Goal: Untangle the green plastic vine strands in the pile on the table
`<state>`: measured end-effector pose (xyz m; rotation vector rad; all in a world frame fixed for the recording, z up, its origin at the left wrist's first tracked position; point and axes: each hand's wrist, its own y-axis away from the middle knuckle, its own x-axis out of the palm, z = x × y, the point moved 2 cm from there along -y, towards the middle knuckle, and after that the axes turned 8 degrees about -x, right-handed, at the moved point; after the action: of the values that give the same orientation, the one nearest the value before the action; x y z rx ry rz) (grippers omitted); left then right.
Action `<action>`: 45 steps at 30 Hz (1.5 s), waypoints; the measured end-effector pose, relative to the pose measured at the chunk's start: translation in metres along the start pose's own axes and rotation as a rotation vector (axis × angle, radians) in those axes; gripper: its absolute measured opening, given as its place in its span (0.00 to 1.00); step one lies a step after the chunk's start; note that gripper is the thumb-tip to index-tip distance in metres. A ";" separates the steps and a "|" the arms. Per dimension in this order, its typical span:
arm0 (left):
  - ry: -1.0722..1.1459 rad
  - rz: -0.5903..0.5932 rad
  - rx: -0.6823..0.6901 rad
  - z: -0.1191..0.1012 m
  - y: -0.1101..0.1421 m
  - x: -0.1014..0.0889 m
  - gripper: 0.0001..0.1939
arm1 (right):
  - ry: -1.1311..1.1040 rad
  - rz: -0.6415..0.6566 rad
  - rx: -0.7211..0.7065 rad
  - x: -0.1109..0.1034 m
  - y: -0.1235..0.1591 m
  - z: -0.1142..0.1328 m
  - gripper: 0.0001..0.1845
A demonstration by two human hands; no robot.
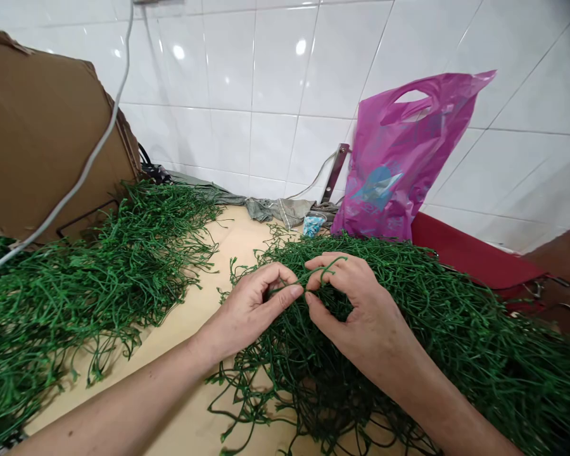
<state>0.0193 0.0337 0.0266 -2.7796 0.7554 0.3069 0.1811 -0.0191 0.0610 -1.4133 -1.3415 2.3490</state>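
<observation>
In the head view, the two bare hands meet above the right of two heaps of thin green stems. The left hand (254,304) pinches one green stem (306,277), perhaps more, between thumb and forefinger. The right hand (361,310) is curled, its thumb and forefinger close together just beside the left thumb; whether they grip the stem cannot be told. The stem's curling end lies across the right fingers.

Three containers or likely containers show. One cardboard box (42,126) stands at the left, its inside out of sight. One purple plastic bag (403,152) stands upright behind the right heap (437,291), with one cut-out handle and a blue print; its contents cannot be made out. One red case or bag (475,250) lies to its right, partly covered by stems.

The left heap (123,272) spreads in front of the box, a bare strip of tan tabletop (232,237) dividing the two; the stems are too many to count. One white cable (97,149) hangs across the box. Near the tiled wall (275,76) are one small blue-and-white packet (313,225), one metal bracket (335,174) and some grey cloth (294,211).
</observation>
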 end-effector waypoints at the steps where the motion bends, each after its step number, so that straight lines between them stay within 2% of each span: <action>1: -0.020 0.000 -0.003 0.000 0.000 0.001 0.11 | 0.043 0.005 -0.028 0.001 0.000 0.001 0.08; 4: -0.030 -0.002 0.003 -0.003 0.001 0.002 0.11 | 0.171 0.002 -0.103 0.004 0.001 0.000 0.08; 6: 0.001 0.010 0.010 -0.006 0.002 0.003 0.12 | 0.228 -0.038 -0.072 -0.002 0.002 -0.008 0.09; 8: 0.049 0.032 0.006 -0.009 0.003 0.003 0.12 | 0.274 -0.089 0.080 -0.016 0.003 -0.023 0.09; 10: 0.121 0.039 -0.016 -0.010 0.003 0.002 0.12 | 0.298 -0.109 0.304 -0.035 0.003 -0.039 0.08; 12: 0.173 0.022 -0.038 -0.007 0.003 0.001 0.11 | 0.317 -0.121 0.391 -0.051 0.001 -0.047 0.08; 13: 0.183 0.008 -0.046 -0.006 0.002 0.000 0.11 | 0.313 -0.124 0.360 -0.055 -0.001 -0.046 0.09; 15: 0.170 -0.007 -0.055 -0.002 0.000 0.000 0.11 | 0.244 -0.086 0.190 -0.054 -0.005 -0.038 0.12; 17: 0.153 -0.005 -0.061 0.001 -0.001 0.000 0.11 | 0.116 -0.010 0.038 -0.042 -0.007 -0.025 0.11; 18: 0.146 0.000 -0.059 0.002 -0.001 0.001 0.11 | 0.048 0.032 0.005 -0.034 -0.006 -0.019 0.09; 22: 0.122 0.020 -0.046 0.004 -0.001 0.002 0.11 | -0.131 0.140 0.075 -0.011 -0.002 -0.010 0.07; 27: 0.034 0.009 -0.013 0.003 0.001 0.002 0.10 | -0.174 0.174 0.138 -0.008 0.001 -0.014 0.06; 31: -0.066 0.001 -0.010 0.000 -0.001 0.004 0.11 | -0.028 0.104 0.059 -0.005 0.000 -0.011 0.08; 34: -0.021 -0.023 -0.016 -0.003 -0.005 0.009 0.12 | 0.111 0.000 0.018 0.002 -0.001 -0.005 0.08; 37: 0.047 -0.030 -0.023 -0.006 -0.006 0.013 0.12 | 0.087 -0.024 0.119 0.005 -0.002 -0.007 0.07; 39: 0.085 -0.016 -0.032 -0.009 -0.004 0.013 0.11 | 0.065 -0.019 0.236 -0.002 -0.002 -0.017 0.05; 42: 0.156 0.001 -0.036 -0.011 0.000 0.008 0.13 | 0.157 -0.083 0.476 -0.033 -0.001 -0.045 0.06; 43: 0.180 -0.008 -0.032 -0.011 0.001 0.005 0.13 | 0.193 -0.069 0.552 -0.044 0.000 -0.054 0.06; 45: 0.223 -0.043 -0.030 -0.009 0.001 0.001 0.13 | 0.256 -0.024 0.571 -0.061 0.000 -0.064 0.06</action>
<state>0.0214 0.0297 0.0348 -2.8862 0.7438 -0.0014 0.2637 -0.0079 0.0906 -1.4233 -0.5523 2.1823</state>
